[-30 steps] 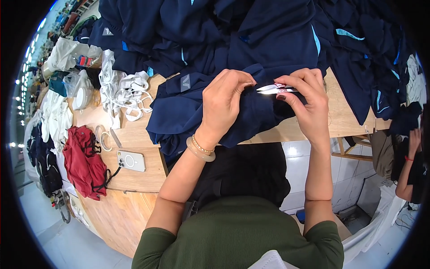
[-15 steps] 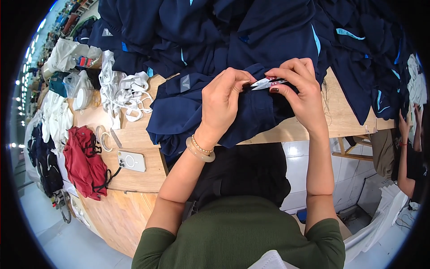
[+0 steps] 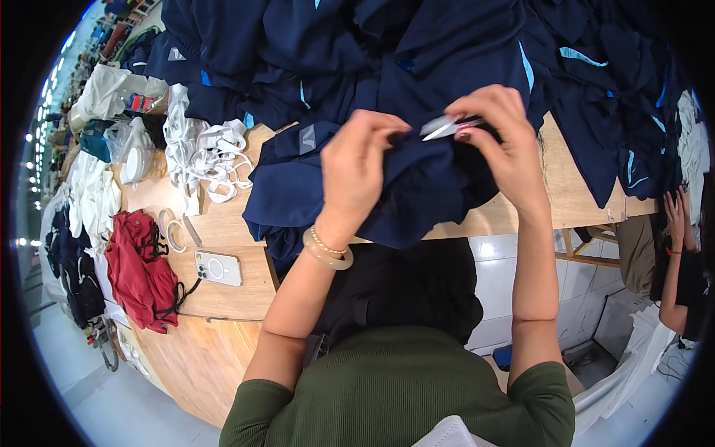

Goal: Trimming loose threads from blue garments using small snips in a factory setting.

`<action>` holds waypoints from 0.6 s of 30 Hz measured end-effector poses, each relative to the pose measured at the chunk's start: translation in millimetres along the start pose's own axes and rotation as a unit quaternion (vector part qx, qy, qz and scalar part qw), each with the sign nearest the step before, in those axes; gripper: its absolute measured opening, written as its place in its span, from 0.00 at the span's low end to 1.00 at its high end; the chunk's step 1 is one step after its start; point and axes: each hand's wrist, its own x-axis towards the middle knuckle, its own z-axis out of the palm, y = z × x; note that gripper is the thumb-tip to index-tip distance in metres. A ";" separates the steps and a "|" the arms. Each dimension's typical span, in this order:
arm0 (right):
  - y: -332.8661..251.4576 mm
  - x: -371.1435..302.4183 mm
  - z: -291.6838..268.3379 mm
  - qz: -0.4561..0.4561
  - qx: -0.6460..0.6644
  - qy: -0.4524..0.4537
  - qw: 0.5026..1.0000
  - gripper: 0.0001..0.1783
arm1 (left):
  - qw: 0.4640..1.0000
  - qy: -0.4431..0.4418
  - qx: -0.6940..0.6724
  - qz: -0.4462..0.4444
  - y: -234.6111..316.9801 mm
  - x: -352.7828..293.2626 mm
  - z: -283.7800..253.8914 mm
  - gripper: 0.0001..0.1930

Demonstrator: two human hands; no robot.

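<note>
With the left hand pinching the navy fabric garment taut, keep the small silver thread snips, gripped in the right hand, shallow, cutting only thread.

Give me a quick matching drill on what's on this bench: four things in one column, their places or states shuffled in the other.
Things:
1. thread snips
2. phone
3. red garment
4. white cords

Places:
A. heaped at the bench's left end
B. pinched in the right hand
C. flat on bare wood, cable attached
D. tangled beside the navy pile

Pairs: 1-B, 2-C, 3-A, 4-D
</note>
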 end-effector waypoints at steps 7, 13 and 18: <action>-6.6 -89.2 -12.5 0.281 0.185 0.088 0.938 0.13 | 0.983 0.099 0.112 -0.111 -9.1 -32.8 -118.4 0.09; -37.2 -93.1 30.1 0.339 0.165 -0.013 0.926 0.12 | 0.890 -0.183 0.415 -0.056 -5.6 -84.5 -133.5 0.19; -25.5 -75.6 35.0 0.370 0.174 0.058 0.911 0.11 | 0.932 -0.128 0.334 -0.057 -4.3 -64.2 -139.0 0.06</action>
